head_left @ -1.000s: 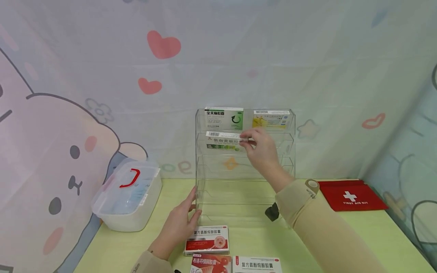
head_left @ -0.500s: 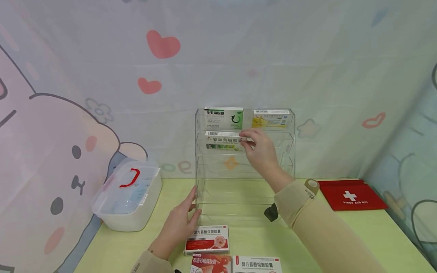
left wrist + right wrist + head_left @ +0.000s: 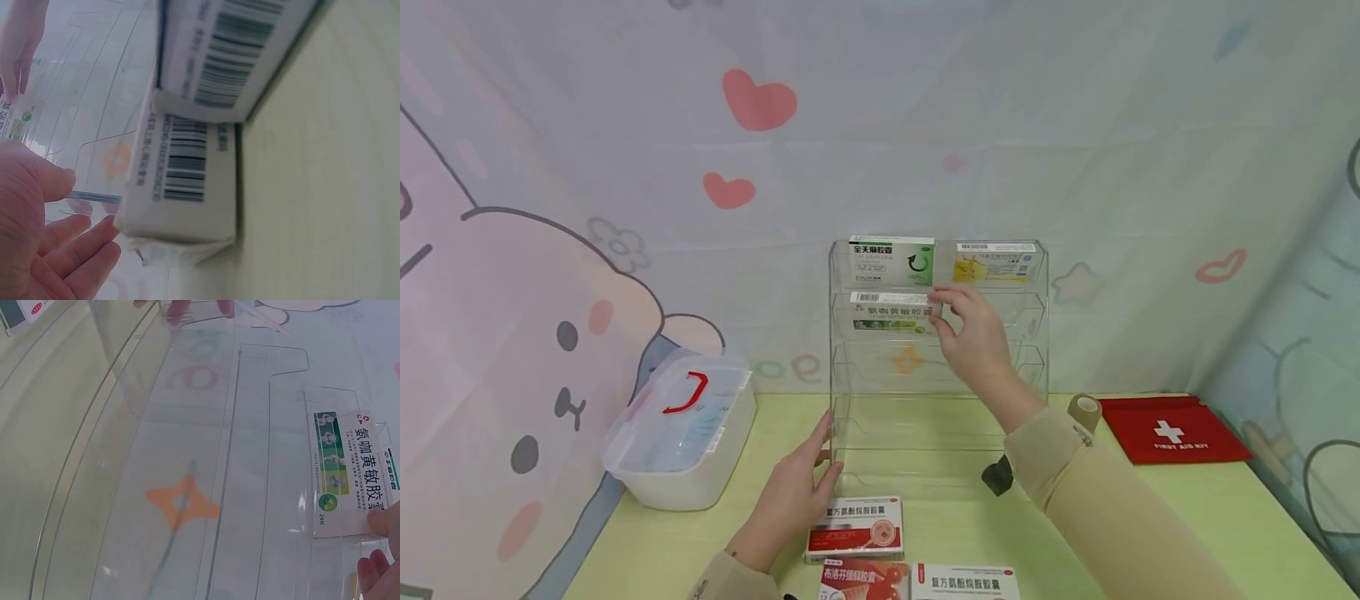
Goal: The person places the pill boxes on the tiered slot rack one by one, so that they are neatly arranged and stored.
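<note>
The right hand pinches a white box with dark lettering and a green picture strip; the left hand grips the clear rack by its side.

Worktop pale green. L side: white bin w/ clear lid & red handle; bluish stuff vis. thru lid, can't ID. R side: red pouch, flat, nr back edge, white cross + "FIRST AID KIT" print. Just L of pouch: tan roll, partly hidden. Bkgd: pale printed cloth, a bit creased, w/ pink hearts, flower & star outlines, lg cartoon animal far L, pink cheeks.
</note>
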`<state>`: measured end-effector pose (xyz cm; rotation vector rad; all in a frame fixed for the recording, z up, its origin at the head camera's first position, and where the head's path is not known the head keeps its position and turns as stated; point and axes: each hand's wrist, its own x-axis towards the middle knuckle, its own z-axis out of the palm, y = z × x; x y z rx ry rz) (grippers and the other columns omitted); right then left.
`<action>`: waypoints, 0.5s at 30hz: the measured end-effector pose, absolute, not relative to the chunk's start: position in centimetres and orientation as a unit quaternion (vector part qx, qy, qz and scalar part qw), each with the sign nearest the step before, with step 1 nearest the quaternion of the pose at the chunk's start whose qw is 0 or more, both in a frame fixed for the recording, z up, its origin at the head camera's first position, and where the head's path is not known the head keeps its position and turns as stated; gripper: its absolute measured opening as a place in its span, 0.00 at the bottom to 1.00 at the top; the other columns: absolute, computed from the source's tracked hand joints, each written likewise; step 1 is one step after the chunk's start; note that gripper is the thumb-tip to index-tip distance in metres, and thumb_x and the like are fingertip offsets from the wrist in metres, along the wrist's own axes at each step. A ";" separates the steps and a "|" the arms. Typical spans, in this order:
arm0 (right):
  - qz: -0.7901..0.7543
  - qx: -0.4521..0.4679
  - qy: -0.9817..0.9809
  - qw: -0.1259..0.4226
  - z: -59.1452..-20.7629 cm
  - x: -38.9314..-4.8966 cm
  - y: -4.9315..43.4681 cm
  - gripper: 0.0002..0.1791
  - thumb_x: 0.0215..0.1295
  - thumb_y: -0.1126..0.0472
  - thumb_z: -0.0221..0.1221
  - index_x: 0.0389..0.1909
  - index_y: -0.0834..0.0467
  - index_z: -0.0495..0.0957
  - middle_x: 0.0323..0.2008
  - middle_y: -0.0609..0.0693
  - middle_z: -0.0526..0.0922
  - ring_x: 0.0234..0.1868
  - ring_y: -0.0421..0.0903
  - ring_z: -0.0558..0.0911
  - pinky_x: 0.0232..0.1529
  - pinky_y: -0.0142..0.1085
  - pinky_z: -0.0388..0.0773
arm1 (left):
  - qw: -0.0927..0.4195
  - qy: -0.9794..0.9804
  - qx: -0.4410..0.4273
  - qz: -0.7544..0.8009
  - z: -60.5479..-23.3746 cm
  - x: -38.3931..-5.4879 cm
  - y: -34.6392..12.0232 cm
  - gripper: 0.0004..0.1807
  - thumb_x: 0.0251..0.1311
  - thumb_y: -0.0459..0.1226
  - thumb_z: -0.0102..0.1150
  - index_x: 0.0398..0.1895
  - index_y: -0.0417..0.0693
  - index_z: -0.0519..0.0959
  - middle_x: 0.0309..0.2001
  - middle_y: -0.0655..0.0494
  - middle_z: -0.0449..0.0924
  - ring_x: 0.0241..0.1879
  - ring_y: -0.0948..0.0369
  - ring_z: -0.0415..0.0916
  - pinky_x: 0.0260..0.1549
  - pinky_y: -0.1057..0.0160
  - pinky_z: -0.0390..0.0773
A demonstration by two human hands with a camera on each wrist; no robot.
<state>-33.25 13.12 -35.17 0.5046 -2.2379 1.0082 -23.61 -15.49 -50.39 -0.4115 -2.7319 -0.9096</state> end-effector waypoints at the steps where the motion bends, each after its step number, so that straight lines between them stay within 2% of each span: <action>1: 0.384 0.192 -0.846 0.317 -35.3 -33.1 13.2 0.17 0.73 0.67 0.70 0.60 0.60 0.87 0.66 0.54 0.86 0.71 0.55 0.83 0.74 0.52 0.81 | 0.116 -0.933 -0.140 -0.311 -50.4 -23.6 -15.5 0.48 0.76 0.37 0.68 0.92 0.53 0.52 0.75 0.45 0.81 0.61 0.49 0.90 0.66 0.42 0.86; 5: 0.392 0.194 -0.831 0.343 -35.9 -32.5 13.6 0.15 0.71 0.67 0.71 0.57 0.61 0.87 0.64 0.56 0.86 0.70 0.58 0.82 0.75 0.55 0.78 | 0.114 -0.933 -0.140 -0.311 -50.5 -23.6 -15.4 0.48 0.76 0.37 0.68 0.92 0.53 0.52 0.74 0.45 0.81 0.61 0.50 0.90 0.65 0.42 0.86; 11: 0.388 0.219 -0.815 0.371 -37.6 -30.7 14.3 0.14 0.69 0.67 0.73 0.54 0.62 0.88 0.58 0.58 0.87 0.63 0.60 0.85 0.69 0.55 0.82 | 0.110 -0.935 -0.136 -0.309 -50.5 -23.6 -15.3 0.48 0.76 0.38 0.67 0.92 0.54 0.52 0.75 0.45 0.81 0.62 0.49 0.90 0.66 0.41 0.85; 15: 0.372 0.237 -0.817 0.372 -38.9 -29.6 14.5 0.16 0.69 0.65 0.74 0.55 0.62 0.88 0.57 0.58 0.89 0.62 0.59 0.87 0.67 0.55 0.85 | 0.113 -0.935 -0.133 -0.308 -50.5 -23.6 -15.4 0.48 0.76 0.38 0.67 0.92 0.55 0.51 0.75 0.45 0.80 0.62 0.49 0.90 0.66 0.41 0.85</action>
